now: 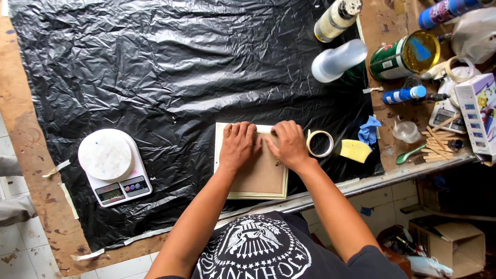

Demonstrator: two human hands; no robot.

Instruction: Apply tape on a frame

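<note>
On the near edge of the bench (31, 155), both hands press flat on a cream-edged picture frame (251, 178) lying back-up on black plastic sheeting (170, 72): the left hand (237, 147) spread open on its upper left, the right hand (288, 145) open on its upper right corner, neither gripping. Just right lie a masking tape roll (320, 143) and yellow sponge (355, 151); well left sits a white digital scale (113, 166).

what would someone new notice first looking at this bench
Most likely the crinkled black plastic sheet covering most of the bench. At its near edge, the left hand and right hand press flat on a cream-edged picture frame lying back-up. A white kitchen scale sits to the left, a masking tape roll just right.
</note>
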